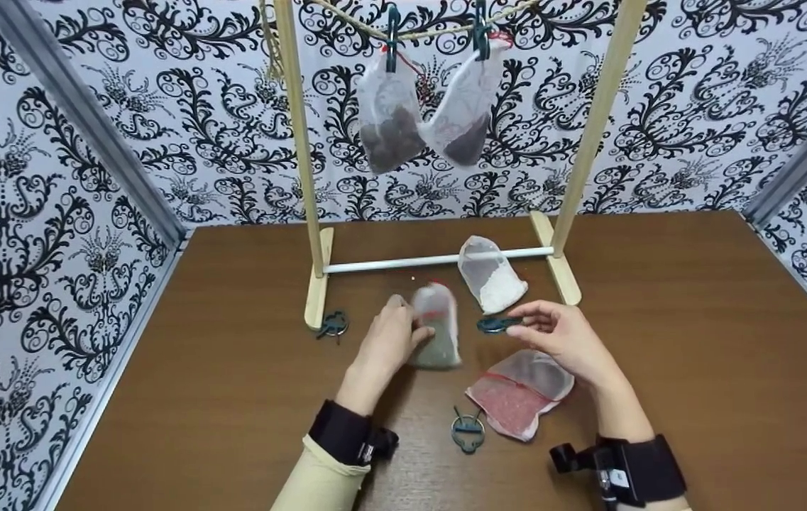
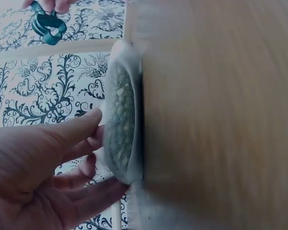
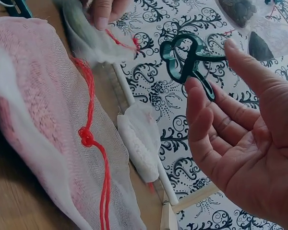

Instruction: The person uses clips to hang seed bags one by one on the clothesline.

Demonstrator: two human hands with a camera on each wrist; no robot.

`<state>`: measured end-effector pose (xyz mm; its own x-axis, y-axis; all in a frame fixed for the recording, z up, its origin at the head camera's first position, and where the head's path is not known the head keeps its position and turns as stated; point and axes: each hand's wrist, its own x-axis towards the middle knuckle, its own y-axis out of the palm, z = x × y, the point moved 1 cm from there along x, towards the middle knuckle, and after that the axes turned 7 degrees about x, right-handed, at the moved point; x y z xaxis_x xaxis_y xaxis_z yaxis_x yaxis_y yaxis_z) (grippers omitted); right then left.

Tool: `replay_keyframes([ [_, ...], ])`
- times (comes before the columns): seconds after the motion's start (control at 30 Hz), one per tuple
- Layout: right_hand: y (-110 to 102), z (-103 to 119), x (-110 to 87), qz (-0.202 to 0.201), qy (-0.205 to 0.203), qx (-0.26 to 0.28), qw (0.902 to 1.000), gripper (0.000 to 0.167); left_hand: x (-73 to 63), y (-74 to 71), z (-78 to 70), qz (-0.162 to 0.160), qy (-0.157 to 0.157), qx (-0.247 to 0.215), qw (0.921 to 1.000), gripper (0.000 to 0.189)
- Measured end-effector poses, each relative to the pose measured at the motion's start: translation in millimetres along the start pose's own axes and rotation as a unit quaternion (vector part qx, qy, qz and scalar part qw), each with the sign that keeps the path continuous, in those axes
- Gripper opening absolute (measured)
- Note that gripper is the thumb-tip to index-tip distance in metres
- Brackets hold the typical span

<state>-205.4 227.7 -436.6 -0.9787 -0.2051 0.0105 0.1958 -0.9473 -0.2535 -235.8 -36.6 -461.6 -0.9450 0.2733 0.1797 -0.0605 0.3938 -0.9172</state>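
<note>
My left hand (image 1: 390,333) grips the near-left side of a white mesh bag (image 1: 438,348) with greenish filling, low at the tabletop. In the left wrist view the thumb lies along the bag's (image 2: 120,115) face and the fingertips reach its edge. My right hand (image 1: 566,337) pinches a dark green clip (image 1: 494,324) between thumb and fingers. The right wrist view shows the clip (image 3: 185,57) held by its two prongs, its rounded end pointing away. Below the right hand lies a mesh bag with pink filling (image 1: 509,404) and a red cord (image 3: 86,136).
A mesh bag with white filling (image 1: 502,287) leans near the white crossbar (image 1: 403,263) of a wooden stand (image 1: 304,142). Two bags with dark filling (image 1: 392,138) hang from its rope by green clips. Loose clips lie at the stand's left foot (image 1: 333,324) and near the front (image 1: 468,431).
</note>
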Motion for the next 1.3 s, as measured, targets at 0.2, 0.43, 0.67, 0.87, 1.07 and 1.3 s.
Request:
replay_keyframes([
  [0.2,-2,0,1.1,-0.027,-0.023,-0.025,0.9991,0.024,0.8,1.8,1.6,0.003,0.003,-0.068,0.9976,0.029],
  [0.43,-1,1,2.3,-0.068,-0.031,-0.038,0.9965,0.025,-0.3,3.7,-0.1,0.034,0.024,-0.05,0.9979,0.056],
  [0.67,-3,-4,2.6,-0.082,-0.029,-0.069,0.9938,0.025,0.5,3.8,0.8,0.048,0.011,-0.051,0.9975,0.059],
  [0.87,-4,-4,-1.5,-0.051,-0.038,-0.08,0.9947,0.026,1.3,2.3,0.9,0.017,-0.013,-0.041,0.9989,0.041],
  [1.07,0,-6,-0.9,-0.016,-0.072,-0.093,0.9929,0.029,1.9,-3.0,0.1,-0.018,-0.016,-0.027,0.9993,0.024],
  [1.3,3,-6,-2.0,-0.018,-0.12,-0.146,0.9817,0.028,3.8,-8.8,-1.8,-0.042,-0.012,-0.033,0.9985,0.015],
])
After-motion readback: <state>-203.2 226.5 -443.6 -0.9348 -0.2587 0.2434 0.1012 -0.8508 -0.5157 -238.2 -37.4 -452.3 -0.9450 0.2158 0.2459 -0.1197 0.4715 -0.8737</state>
